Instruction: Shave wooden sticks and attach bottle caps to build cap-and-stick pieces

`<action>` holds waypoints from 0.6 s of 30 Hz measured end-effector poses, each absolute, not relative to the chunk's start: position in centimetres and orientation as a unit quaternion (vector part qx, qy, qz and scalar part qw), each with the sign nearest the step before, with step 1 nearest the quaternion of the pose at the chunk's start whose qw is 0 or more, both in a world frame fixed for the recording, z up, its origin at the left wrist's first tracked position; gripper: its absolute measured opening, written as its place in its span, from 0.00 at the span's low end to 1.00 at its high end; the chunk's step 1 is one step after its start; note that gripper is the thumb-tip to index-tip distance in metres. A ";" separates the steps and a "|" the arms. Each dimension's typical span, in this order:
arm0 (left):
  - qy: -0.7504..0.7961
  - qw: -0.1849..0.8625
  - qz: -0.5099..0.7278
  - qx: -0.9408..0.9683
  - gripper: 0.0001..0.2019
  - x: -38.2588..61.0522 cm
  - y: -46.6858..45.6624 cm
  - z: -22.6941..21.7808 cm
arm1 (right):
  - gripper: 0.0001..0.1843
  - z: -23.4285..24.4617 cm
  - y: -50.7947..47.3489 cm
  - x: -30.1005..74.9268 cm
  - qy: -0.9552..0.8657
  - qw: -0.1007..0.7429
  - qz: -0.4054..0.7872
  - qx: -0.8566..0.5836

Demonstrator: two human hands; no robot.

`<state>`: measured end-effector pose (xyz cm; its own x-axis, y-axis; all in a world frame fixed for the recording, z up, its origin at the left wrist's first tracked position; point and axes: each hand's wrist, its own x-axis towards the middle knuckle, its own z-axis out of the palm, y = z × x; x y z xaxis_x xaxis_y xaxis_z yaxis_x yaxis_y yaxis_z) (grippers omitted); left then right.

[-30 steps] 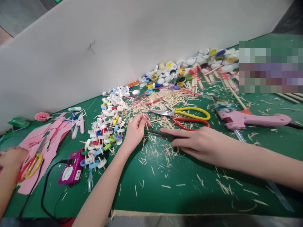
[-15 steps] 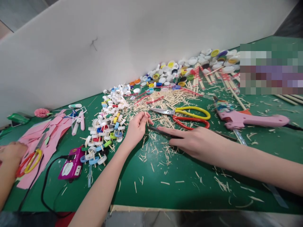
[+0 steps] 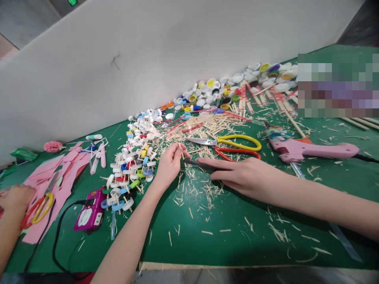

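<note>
My left hand (image 3: 169, 163) is closed in a pinch on a short thin wooden stick (image 3: 181, 152), over wood shavings. To its right, my right hand (image 3: 241, 173) lies low with its fingers closed along a long dark flat tool (image 3: 197, 164). The tool's tip points at the stick, close to my left fingertips; whether they touch I cannot tell. Part of the tool is hidden under the right hand. Just behind that hand lie open scissors (image 3: 245, 141) with yellow and red handles. Pale slivers of wood (image 3: 207, 189) are strewn below both hands.
Bottle caps on sticks (image 3: 133, 161) are heaped left of my hands, with loose caps (image 3: 204, 92) along the white wall (image 3: 177, 47). A pink glue gun (image 3: 322, 150) lies right. A purple device (image 3: 90, 211) with a black cable, pink paper (image 3: 68, 173) and another person's hand (image 3: 19, 199) are left.
The view has shifted slightly. My left hand still pinches the stick and my right hand still holds the dark tool against or near it, in almost the same place.
</note>
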<state>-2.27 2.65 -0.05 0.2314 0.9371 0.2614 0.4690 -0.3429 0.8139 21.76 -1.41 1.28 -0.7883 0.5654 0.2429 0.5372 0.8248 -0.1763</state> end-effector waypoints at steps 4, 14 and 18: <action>0.484 0.297 0.382 0.729 0.11 -2.3 2.6 0.1 | 0.15 1.1 -1.7 21.3 -0.952 0.089 -0.080 -0.283; 0.480 0.291 0.383 0.734 0.11 -2.2 2.5 0.0 | 0.15 1.8 -2.7 20.8 -0.954 0.103 -0.061 -0.276; 0.483 0.297 0.389 0.726 0.11 -2.2 2.6 0.1 | 0.13 2.2 -2.7 20.9 -0.948 0.131 0.000 -0.290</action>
<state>-2.21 2.55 0.06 0.2313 0.9324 0.2776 0.4697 -0.3569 0.8075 20.89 -2.71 2.19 -0.7978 0.5493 0.2486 0.5491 0.8322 -0.0767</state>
